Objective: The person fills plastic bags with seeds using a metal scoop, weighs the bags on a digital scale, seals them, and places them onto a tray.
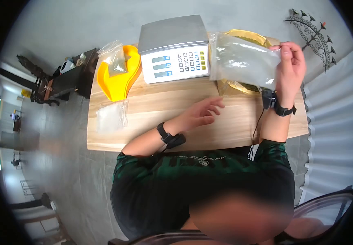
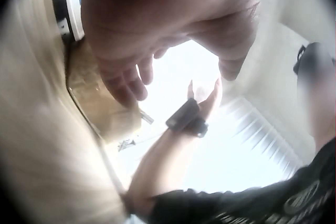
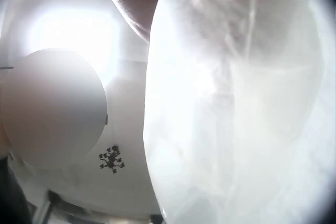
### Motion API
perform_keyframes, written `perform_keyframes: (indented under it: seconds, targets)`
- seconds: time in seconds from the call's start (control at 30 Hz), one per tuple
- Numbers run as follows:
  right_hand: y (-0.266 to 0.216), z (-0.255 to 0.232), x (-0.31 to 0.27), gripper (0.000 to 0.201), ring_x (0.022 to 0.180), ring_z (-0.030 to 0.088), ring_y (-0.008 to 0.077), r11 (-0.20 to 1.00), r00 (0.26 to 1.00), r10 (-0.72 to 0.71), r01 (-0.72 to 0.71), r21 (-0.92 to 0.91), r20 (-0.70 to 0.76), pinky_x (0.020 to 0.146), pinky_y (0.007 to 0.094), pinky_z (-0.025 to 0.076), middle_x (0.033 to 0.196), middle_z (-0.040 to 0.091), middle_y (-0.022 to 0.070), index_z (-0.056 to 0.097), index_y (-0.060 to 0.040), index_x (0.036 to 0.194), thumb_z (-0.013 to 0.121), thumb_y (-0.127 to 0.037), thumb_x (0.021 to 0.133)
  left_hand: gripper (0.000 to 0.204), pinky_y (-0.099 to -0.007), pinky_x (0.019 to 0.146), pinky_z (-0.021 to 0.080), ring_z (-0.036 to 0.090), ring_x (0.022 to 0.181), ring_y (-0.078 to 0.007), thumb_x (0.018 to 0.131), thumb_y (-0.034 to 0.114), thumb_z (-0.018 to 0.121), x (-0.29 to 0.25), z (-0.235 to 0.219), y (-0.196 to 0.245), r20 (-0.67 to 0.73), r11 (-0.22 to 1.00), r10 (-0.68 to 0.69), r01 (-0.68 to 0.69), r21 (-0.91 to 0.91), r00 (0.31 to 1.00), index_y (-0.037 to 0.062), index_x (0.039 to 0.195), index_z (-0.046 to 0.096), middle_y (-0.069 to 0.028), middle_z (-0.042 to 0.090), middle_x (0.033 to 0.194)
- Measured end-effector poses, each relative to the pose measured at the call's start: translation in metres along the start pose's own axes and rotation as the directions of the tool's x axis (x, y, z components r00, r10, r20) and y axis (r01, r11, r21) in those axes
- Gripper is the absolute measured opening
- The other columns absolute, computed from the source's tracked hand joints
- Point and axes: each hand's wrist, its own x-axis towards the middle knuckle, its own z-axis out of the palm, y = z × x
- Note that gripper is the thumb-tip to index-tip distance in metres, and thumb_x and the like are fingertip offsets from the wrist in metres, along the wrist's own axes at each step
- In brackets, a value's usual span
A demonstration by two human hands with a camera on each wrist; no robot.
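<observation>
In the head view my right hand (image 1: 292, 63) pinches one end of a clear plastic zip bag (image 1: 245, 59), which stretches leftward towards the scale. The same bag fills much of the right wrist view, whitish and see-through. Behind it on the table lies a gold foil bag (image 1: 241, 34) with green contents, partly covered by the clear bag. My left hand (image 1: 201, 112) hovers over the front middle of the table, holding nothing, with its fingers spread loosely towards the right. The left wrist view shows that hand's fingers (image 2: 135, 85) with the gold bag beyond.
A white digital scale (image 1: 174, 61) with a grey platform stands at the back. Left of it is a yellow scoop (image 1: 113, 87) with a small, partly filled clear bag (image 1: 117, 61) in it. More clear bags (image 1: 111, 117) lie flat on the left of the wooden table (image 1: 152, 110).
</observation>
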Motion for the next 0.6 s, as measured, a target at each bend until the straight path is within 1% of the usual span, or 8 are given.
perform_keyframes:
  seconds: [0.07,0.13,0.2,0.23,0.37,0.43,0.57,0.6]
  targets:
    - [-0.001,0.029,-0.015,0.02,0.076,0.06,0.0082,0.985,0.994,0.046,-0.061,0.162,0.095,0.073,0.0205,0.046,0.095,0.072,0.0101,0.059,-0.0017,0.114,0.056,-0.015,0.1,0.072,-0.0367,0.1,0.043,0.049,0.121,-0.0204,0.094,0.047,0.058,0.001,0.013,0.007,-0.069,0.998,0.066,-0.066,0.015,0.995,0.0098,0.149,0.031,-0.0095,0.047,0.139]
    - [-0.006,0.05,-0.032,0.024,0.075,0.058,0.0064,0.971,0.971,0.104,-0.146,0.191,0.214,0.072,0.0186,0.045,0.099,0.073,0.0111,0.057,-0.0018,0.122,0.054,-0.012,0.1,0.062,-0.0413,0.104,0.04,0.046,0.129,-0.0239,0.104,0.043,0.04,0.0,0.014,0.01,-0.166,0.892,0.125,-0.184,-0.413,0.978,0.0134,0.153,0.018,-0.0098,0.039,0.147]
    - [-0.002,0.066,-0.045,0.028,0.083,0.061,0.0063,0.953,0.876,0.207,-0.281,0.112,0.436,0.075,0.0188,0.047,0.103,0.073,0.0123,0.055,-0.0008,0.126,0.053,-0.009,0.1,0.062,-0.0433,0.106,0.039,0.044,0.132,-0.025,0.104,0.045,0.036,-0.004,0.011,0.018,-0.317,0.87,0.113,-0.248,-0.426,0.942,0.0151,0.154,0.015,-0.0094,0.036,0.15]
    - [-0.004,0.076,-0.05,0.031,0.081,0.06,0.0051,0.947,0.87,0.2,-0.29,0.138,0.451,0.074,0.0188,0.047,0.107,0.072,0.0137,0.054,-0.0006,0.129,0.053,-0.006,0.099,0.062,-0.0453,0.108,0.037,0.042,0.135,-0.0261,0.105,0.047,0.032,-0.008,0.01,0.023,-0.418,0.849,0.101,-0.297,-0.437,0.903,0.0167,0.155,0.013,-0.009,0.033,0.153]
    - [0.007,0.085,-0.058,0.031,0.079,0.059,0.0044,0.959,0.848,0.188,-0.267,0.095,0.495,0.069,0.0191,0.047,0.101,0.073,0.011,0.054,-0.0013,0.13,0.053,-0.007,0.099,0.059,-0.0472,0.115,0.029,0.033,0.142,-0.028,0.105,0.049,0.026,-0.039,0.007,0.039,-0.556,0.797,0.212,-0.471,-0.378,0.803,0.0227,0.156,0.014,-0.0067,0.028,0.157]
    - [0.015,0.086,-0.059,0.032,0.079,0.059,0.0047,0.936,0.78,0.286,-0.351,0.011,0.557,0.067,0.0205,0.048,0.094,0.072,0.0073,0.055,-0.0027,0.131,0.055,-0.008,0.099,0.055,-0.047,0.116,0.028,0.032,0.143,-0.0263,0.106,0.046,0.026,-0.055,0.003,0.034,-0.622,0.763,0.217,-0.529,-0.373,0.752,0.0274,0.156,0.013,-0.0063,0.031,0.156]
    - [0.034,0.103,-0.078,0.031,0.08,0.062,0.0074,0.885,0.667,0.354,-0.466,-0.004,0.655,0.067,0.0211,0.048,0.089,0.069,0.0044,0.056,-0.0039,0.129,0.056,-0.008,0.098,0.055,-0.0469,0.115,0.028,0.033,0.142,-0.0262,0.106,0.044,0.029,-0.09,0.003,0.039,-0.704,0.743,0.194,-0.571,-0.349,0.683,0.0244,0.156,0.016,-0.0061,0.032,0.156]
    - [0.036,0.107,-0.084,0.03,0.08,0.062,0.0079,0.859,0.629,0.389,-0.512,-0.018,0.674,0.067,0.0211,0.048,0.091,0.069,0.0045,0.056,-0.0043,0.128,0.056,-0.01,0.098,0.054,-0.045,0.116,0.028,0.035,0.14,-0.0255,0.105,0.041,0.035,-0.099,-0.002,0.043,-0.761,0.753,0.197,-0.593,-0.286,0.618,0.0187,0.153,0.023,-0.0073,0.035,0.154]
